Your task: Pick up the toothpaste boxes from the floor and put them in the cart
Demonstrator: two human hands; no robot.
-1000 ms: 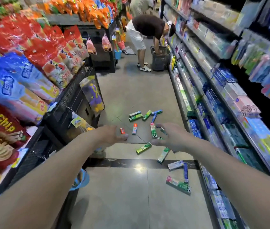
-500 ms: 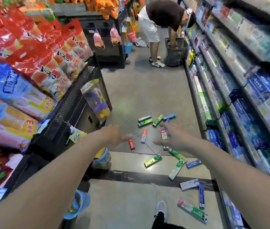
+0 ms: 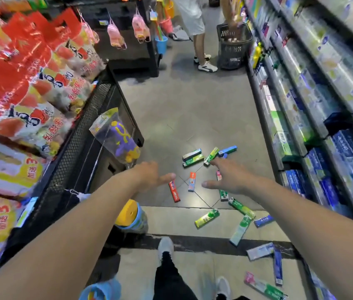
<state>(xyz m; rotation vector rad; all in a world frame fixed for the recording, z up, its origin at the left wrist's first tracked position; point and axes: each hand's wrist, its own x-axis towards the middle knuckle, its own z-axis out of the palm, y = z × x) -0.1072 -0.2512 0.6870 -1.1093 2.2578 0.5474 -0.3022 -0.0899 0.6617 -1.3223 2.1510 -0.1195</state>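
Several toothpaste boxes lie scattered on the grey aisle floor: a red box (image 3: 174,191), an orange-and-blue box (image 3: 192,181), a green pair (image 3: 193,158), a lime box (image 3: 207,218), a blue box (image 3: 228,150) and more towards the lower right (image 3: 265,286). My left hand (image 3: 149,175) is stretched out above the floor, left of the red box, holding nothing. Over the middle of the pile hovers my right hand (image 3: 228,177), fingers spread and empty. No cart shows apart from a dark basket (image 3: 232,48) far up the aisle.
Snack bags fill a black mesh rack (image 3: 89,131) on the left. Shelves of boxed goods (image 3: 314,118) line the right. A person (image 3: 195,29) stands by the basket ahead. A yellow-lidded tub (image 3: 131,215) sits by the rack. My shoes (image 3: 165,245) stand below.
The view has moved forward and tilted down, so the boxes lie closer and my legs show. Both hands stay stretched out and empty, the right one spreading its fingers over the pile.
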